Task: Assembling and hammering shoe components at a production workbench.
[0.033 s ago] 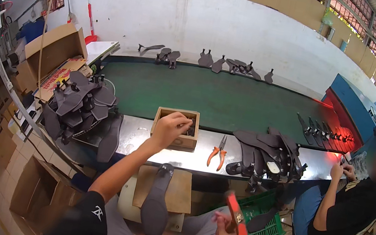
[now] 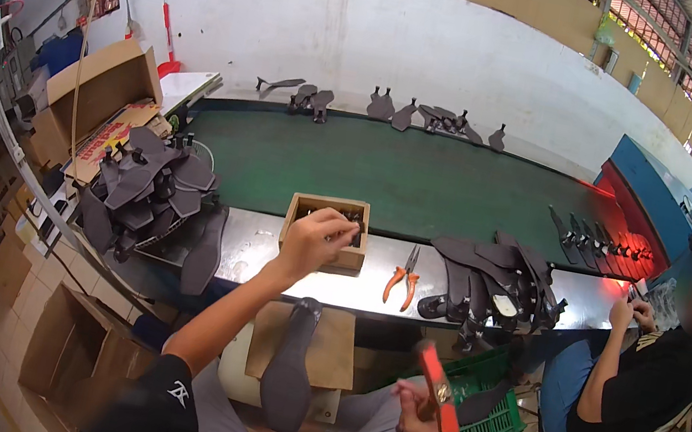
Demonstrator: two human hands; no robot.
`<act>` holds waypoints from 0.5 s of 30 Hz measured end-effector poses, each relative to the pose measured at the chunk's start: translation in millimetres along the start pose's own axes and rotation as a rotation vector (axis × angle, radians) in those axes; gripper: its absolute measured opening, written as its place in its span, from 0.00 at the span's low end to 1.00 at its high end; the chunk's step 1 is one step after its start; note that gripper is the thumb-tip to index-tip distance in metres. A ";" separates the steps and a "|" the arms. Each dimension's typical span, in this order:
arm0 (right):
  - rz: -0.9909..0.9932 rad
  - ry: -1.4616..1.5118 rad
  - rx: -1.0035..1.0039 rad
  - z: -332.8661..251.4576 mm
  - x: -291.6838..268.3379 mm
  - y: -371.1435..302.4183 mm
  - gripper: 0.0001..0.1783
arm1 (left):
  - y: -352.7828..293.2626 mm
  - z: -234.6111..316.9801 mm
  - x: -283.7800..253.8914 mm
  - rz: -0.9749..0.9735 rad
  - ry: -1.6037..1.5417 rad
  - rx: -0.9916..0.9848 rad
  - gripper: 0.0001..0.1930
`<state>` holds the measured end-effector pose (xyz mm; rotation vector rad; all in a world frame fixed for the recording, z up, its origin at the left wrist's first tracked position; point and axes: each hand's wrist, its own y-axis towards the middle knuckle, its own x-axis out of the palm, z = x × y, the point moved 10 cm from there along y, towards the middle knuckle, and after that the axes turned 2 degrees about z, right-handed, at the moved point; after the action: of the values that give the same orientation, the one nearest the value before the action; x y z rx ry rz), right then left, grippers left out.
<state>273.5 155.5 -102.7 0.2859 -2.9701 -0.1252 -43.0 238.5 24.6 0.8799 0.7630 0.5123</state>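
My left hand [image 2: 315, 243] is over the near side of a small wooden box [image 2: 347, 260], its fingers pinched together; whatever they hold, if anything, is hidden. Small dark pieces [image 2: 355, 218] lie inside the box. In my right hand [image 2: 418, 425] is a hammer [image 2: 441, 395] with a red head, raised above my right thigh. Between my legs, a dark grey shoe sole [image 2: 286, 381] lies along a brown board [image 2: 330, 347], its narrow end toward the bench. Neither hand touches the sole. Orange-handled pliers [image 2: 401, 279] rest on the metal bench, right of the box.
Piles of dark soles stand left [image 2: 154, 178] and right [image 2: 492, 279] on the metal ledge [image 2: 253, 246]. Behind runs a green conveyor belt [image 2: 390, 173] toward a blue machine [image 2: 652, 187] glowing red. A co-worker [image 2: 649, 390] sits at the right. A green crate [image 2: 480, 425] stands beside my right hand.
My left hand has shifted very slightly at the box, fingers still pinched. The hammer in my right hand has tipped and risen a little.
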 end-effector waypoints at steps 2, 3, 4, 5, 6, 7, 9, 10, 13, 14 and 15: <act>-0.050 -0.053 -0.043 -24.8 17.6 20.3 0.11 | -7.6 54.4 -23.8 0.018 -0.041 0.000 0.06; -0.073 -0.012 -0.100 -40.8 30.1 27.4 0.13 | -10.9 81.8 -34.9 0.030 -0.084 0.030 0.08; -0.117 -0.032 -0.170 -57.6 45.0 33.1 0.14 | -15.2 101.0 -45.3 0.028 -0.120 0.004 0.09; -0.146 -0.012 -0.222 -72.8 58.0 38.1 0.16 | -21.9 115.6 -52.5 -0.017 -0.160 -0.054 0.10; -0.153 0.015 -0.195 -80.3 66.8 40.5 0.17 | -26.7 138.7 -62.2 -0.001 -0.154 0.010 0.12; -0.186 0.100 -0.207 -91.3 76.5 39.0 0.18 | -28.8 156.1 -70.5 0.019 -0.168 0.082 0.12; -0.266 0.293 -0.153 -102.9 94.3 36.1 0.16 | -34.6 182.4 -84.7 0.030 -0.162 0.235 0.15; -0.288 0.294 -0.162 -108.9 100.1 33.3 0.16 | -38.3 191.3 -90.2 0.031 -0.131 0.299 0.16; -0.359 0.352 -0.153 -117.6 111.8 24.5 0.15 | -50.2 207.2 -101.3 0.038 -0.063 0.448 0.16; -0.356 0.297 -0.176 -119.3 113.4 22.6 0.15 | -49.8 199.5 -105.1 0.049 -0.126 0.347 0.15; -0.362 0.279 -0.196 -120.6 115.4 20.2 0.15 | -50.6 191.6 -107.9 0.067 -0.184 0.248 0.13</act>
<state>177.3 144.5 34.8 0.7448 -2.5784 -0.3807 41.0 43.7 101.5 1.1692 0.6383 0.3934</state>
